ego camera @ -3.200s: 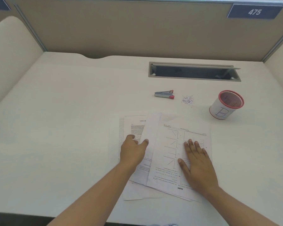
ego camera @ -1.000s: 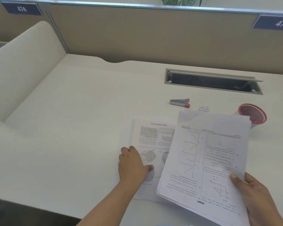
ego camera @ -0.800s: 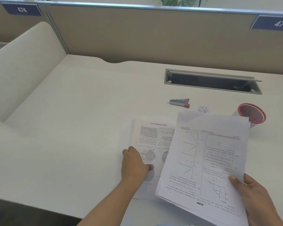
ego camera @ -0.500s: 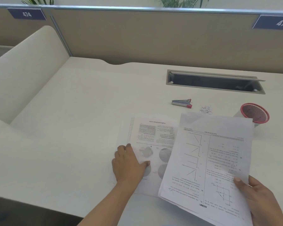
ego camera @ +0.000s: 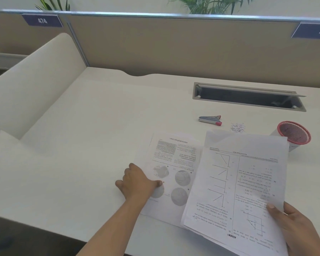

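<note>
In the head view, the left hand point(ego camera: 139, 183) is seen at the left edge of a white printed sheet with round grey figures point(ego camera: 175, 163), which lies flat on the pale counter point(ego camera: 81, 135). The thumb is laid on top of this sheet and the fingers are curled at its edge, so the edge appears to be pinched; whether the fingers are already under the paper cannot be told.

To the right of that hand, a stack of white printed sheets with line diagrams point(ego camera: 238, 182) is gripped at its near right corner by the right hand point(ego camera: 301, 230), thumb on top. The stack is raised off the counter and overlaps the right side of the flat sheet.

Beyond both hands, a silver stapler with a red tip point(ego camera: 210, 120) lies well apart from the papers. A small heap of loose staples point(ego camera: 237, 127) is seen just beside the far edge of the stack. A white cup with a red mesh rim point(ego camera: 294, 135) stands beyond the right hand.

The work is judged to be a gathering of papers, and about midway. Most sheets are already collected in the right hand. The flat sheet is not yet lifted, and it is left to be joined to the stack.
</note>
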### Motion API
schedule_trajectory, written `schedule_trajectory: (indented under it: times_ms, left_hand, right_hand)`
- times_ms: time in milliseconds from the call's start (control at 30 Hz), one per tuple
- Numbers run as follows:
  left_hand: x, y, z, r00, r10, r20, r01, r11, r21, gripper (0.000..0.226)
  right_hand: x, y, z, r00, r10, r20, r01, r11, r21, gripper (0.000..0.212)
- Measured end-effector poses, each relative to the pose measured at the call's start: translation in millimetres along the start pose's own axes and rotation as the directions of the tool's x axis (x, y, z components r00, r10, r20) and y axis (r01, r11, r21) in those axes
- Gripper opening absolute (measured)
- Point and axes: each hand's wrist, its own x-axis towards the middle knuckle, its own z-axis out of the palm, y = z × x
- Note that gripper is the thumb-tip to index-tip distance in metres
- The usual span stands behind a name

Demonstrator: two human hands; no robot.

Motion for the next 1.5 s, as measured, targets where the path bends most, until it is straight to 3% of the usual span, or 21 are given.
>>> schedule_trajectory:
  times_ms: [300, 467, 600, 833, 900, 1067, 1233, 1400, 1500]
  left_hand:
    - [10, -5, -10, 1.0, 0.022, 0.021, -0.022, 0.999, -0.03, 0.091]
    - [16, -6, -14, 0.991, 0.081, 0.105, -0.033, 0.917, -0.397, 0.059]
    - [14, -7, -13, 0.956, 0.251, 0.151, -0.091, 0.744, -0.662, 0.012]
    - [-23, 7, -25, 0.888, 0.387, 0.25, 0.061, 0.439, -0.897, 0.014]
    - [-39, 15, -31, 0.842, 0.467, 0.271, 0.095, 0.365, -0.926, 0.028]
    - [-63, 29, -40, 0.735, 0.602, 0.311, 0.084, 0.374, -0.924, 0.039]
    - [-65, 31, -40, 0.815, 0.519, 0.256, 0.039, 0.392, -0.919, 0.043]
    - [-58, 26, -47, 0.768, 0.615, 0.18, -0.051, 0.339, -0.939, 0.025]
    - [-53, 25, -48, 0.787, 0.602, 0.137, -0.078, 0.317, -0.945, 0.023]
  right_hand:
    - [6, 4, -4, 1.0, -0.012, 0.007, 0.012, 1.0, -0.02, 0.026]
    - [11, 6, -7, 1.0, -0.006, -0.002, 0.006, 1.0, -0.004, 0.028]
    - [11, 4, -5, 0.999, -0.03, 0.017, 0.029, 1.0, 0.011, 0.026]
    - [17, -3, 7, 0.989, -0.063, 0.134, 0.046, 0.991, 0.128, 0.023]
    - [21, -8, 14, 0.98, -0.11, 0.166, 0.085, 0.985, 0.148, 0.026]
    - [20, -15, 27, 0.937, -0.136, 0.323, 0.112, 0.99, 0.09, 0.03]
    - [19, -11, 28, 0.951, -0.14, 0.275, 0.142, 0.99, 0.012, 0.026]
    - [20, -5, 22, 0.962, -0.153, 0.225, 0.153, 0.988, 0.018, 0.024]
    - [20, -2, 19, 0.969, -0.16, 0.189, 0.155, 0.987, 0.042, 0.021]
